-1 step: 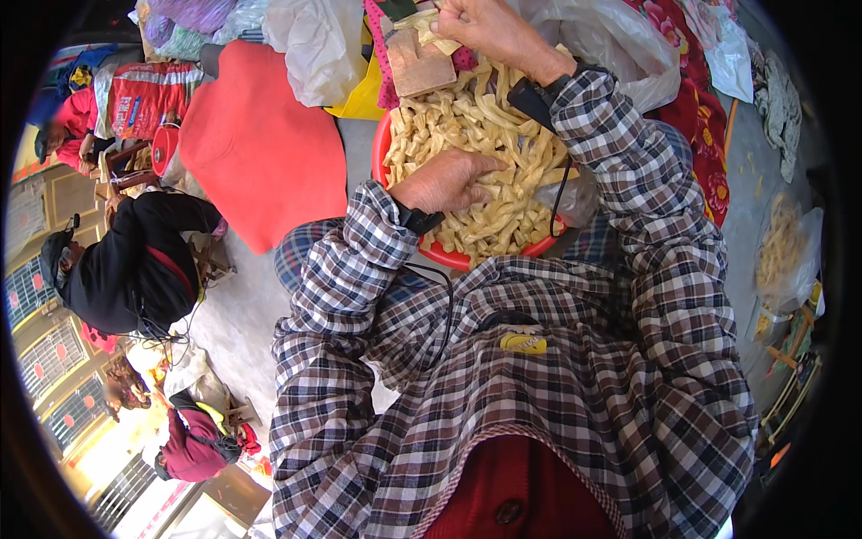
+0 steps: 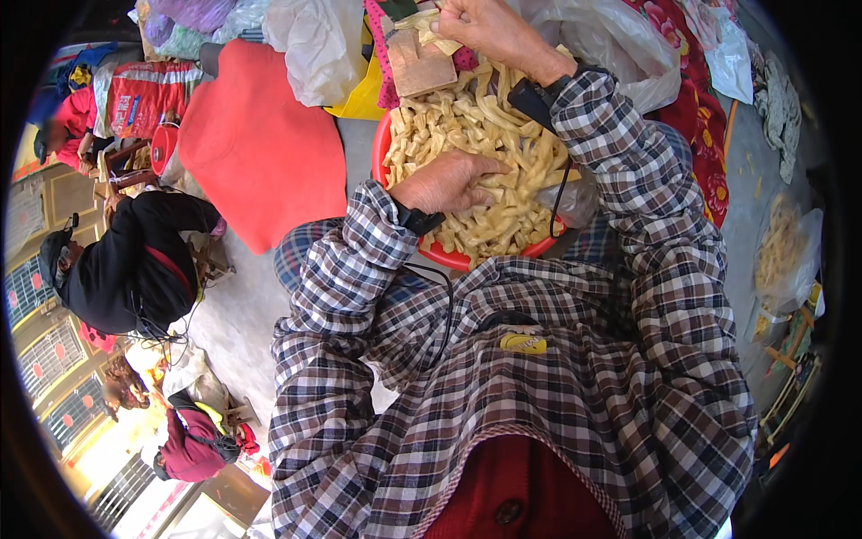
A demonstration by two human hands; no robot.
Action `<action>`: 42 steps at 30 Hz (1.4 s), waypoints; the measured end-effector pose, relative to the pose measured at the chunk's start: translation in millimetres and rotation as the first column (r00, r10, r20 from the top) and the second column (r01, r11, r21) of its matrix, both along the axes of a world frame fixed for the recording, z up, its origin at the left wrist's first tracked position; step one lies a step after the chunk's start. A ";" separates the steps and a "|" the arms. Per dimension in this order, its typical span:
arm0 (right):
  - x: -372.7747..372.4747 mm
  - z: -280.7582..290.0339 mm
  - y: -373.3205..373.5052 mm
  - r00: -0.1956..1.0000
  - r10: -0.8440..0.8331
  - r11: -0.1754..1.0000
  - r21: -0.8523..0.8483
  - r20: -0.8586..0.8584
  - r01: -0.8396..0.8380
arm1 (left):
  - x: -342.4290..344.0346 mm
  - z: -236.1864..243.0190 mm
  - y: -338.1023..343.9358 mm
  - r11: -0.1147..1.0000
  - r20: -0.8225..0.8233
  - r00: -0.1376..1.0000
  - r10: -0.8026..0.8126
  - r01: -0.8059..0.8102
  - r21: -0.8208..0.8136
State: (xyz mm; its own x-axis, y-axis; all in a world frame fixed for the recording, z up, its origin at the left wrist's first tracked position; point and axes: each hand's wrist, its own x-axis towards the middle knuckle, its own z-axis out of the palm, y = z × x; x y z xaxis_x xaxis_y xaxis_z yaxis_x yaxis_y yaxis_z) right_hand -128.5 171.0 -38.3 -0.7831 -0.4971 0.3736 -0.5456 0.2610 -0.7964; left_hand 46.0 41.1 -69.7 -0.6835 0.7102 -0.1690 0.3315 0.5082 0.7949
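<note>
A red basin (image 2: 380, 148) between my knees is heaped with pale yellow knotted strips (image 2: 489, 220), whose material I cannot make out. My left hand (image 2: 449, 182) rests on the heap, thumb and forefinger apart, with strips showing between them. At the far side, my right hand (image 2: 494, 31) is closed, pinching a flat pale yellow strip (image 2: 446, 45). This strip lies by the top of a wooden block (image 2: 420, 70) at the basin's far rim. Part of the right fingers is cut off by the picture's upper edge.
Left of the basin lies a red mat (image 2: 269, 144). Clear plastic bags (image 2: 620, 54) and a red flowered cloth (image 2: 709, 171) are at the far right. More strips lie in a bag (image 2: 781, 256) on the right floor. A person in black (image 2: 135, 260) sits at left, others nearby.
</note>
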 end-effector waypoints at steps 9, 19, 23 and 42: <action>1.7 3.7 -2.1 0.997 0.061 0.998 -0.037 0.051 -0.059 | -13.2 26.8 -6.1 0.995 -0.176 0.979 0.101 -0.096 0.036; 17.7 23.1 -2.9 0.935 0.257 0.966 -0.024 0.246 -0.259 | -46.3 68.4 -19.5 0.553 -0.336 0.439 0.833 -0.679 0.483; 24.9 22.4 -6.3 0.894 0.319 0.947 -0.081 0.315 -0.310 | -49.2 67.2 -29.0 0.618 -0.363 0.505 0.783 -0.695 0.367; 34.0 83.2 1.9 0.818 0.475 0.771 -0.601 0.323 -0.211 | -48.8 84.6 -48.9 0.610 -0.458 0.404 0.791 -0.570 0.550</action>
